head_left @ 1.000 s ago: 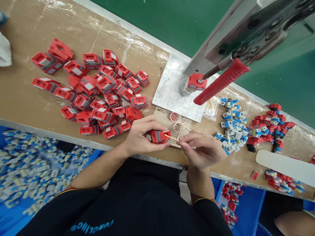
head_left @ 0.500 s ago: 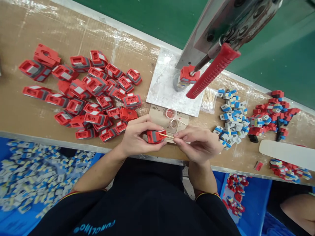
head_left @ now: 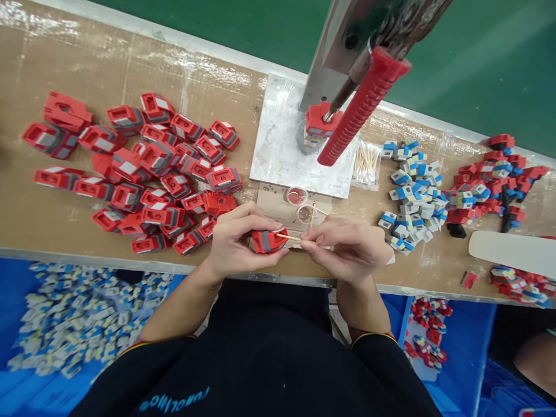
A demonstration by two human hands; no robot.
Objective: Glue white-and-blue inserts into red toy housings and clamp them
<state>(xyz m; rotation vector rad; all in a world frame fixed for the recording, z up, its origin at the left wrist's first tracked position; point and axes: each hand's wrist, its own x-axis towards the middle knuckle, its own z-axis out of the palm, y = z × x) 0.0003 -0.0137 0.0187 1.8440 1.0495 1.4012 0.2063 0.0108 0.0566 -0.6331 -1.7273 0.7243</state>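
Note:
My left hand (head_left: 238,240) is closed around a red and grey toy vehicle part (head_left: 266,241), which it holds above the table's near edge. Between thumb and fingers my right hand (head_left: 347,243) pinches a thin wooden stick (head_left: 289,237). The stick's far tip touches the right end of the red part, or lies just over it. Beyond my hands, two small round cups stand on a piece of cardboard (head_left: 271,202). One cup (head_left: 296,196) has reddish liquid in it; the other cup (head_left: 306,214) looks clear, with a stick leaning by it.
Many red parts (head_left: 156,156) are heaped at left. A press with a red handle (head_left: 365,107) stands on a metal plate (head_left: 278,133). Cotton swabs (head_left: 367,165) lie beside white-blue parts (head_left: 414,197). Blue bins (head_left: 26,388) of parts sit below; another person's limb (head_left: 538,362) shows at right.
The view has shifted slightly. My left hand still holds the red part, and the stick in my right hand stays at its end with a slightly different angle.

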